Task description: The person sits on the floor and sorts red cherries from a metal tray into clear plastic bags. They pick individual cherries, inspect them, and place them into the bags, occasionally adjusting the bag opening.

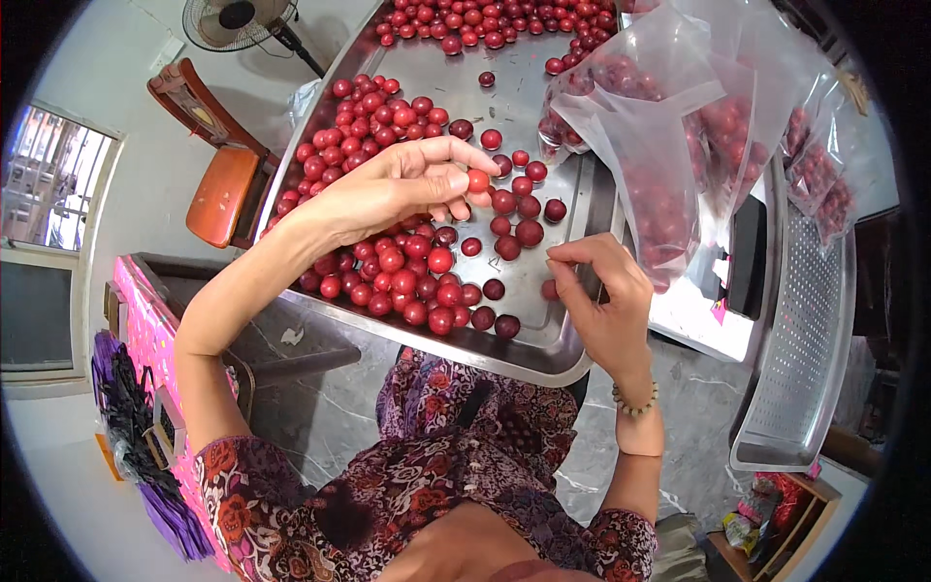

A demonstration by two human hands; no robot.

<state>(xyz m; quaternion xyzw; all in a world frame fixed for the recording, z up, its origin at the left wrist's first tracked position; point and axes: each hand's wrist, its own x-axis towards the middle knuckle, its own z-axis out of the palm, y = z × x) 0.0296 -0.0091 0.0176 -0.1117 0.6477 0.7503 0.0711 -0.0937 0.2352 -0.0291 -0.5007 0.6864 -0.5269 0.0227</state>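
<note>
Between the thumb and fingers of my left hand is a small round red fruit, perhaps a plum. The hand is raised over a large stainless steel tray. To its left and below it lies a heap of red fruits; several darker ones are spread singly to the right. My right hand hovers at the tray's right edge, thumb and index fingertips pinched together. Nothing shows between those tips, though something tiny could be hidden. Just below them, a fruit is partly covered by the thumb.
Clear plastic bags of fruit stand along the tray's right side. More fruits fill its far end, and loose stems litter its floor. A perforated metal tray is at right. A wooden chair and a fan stand left.
</note>
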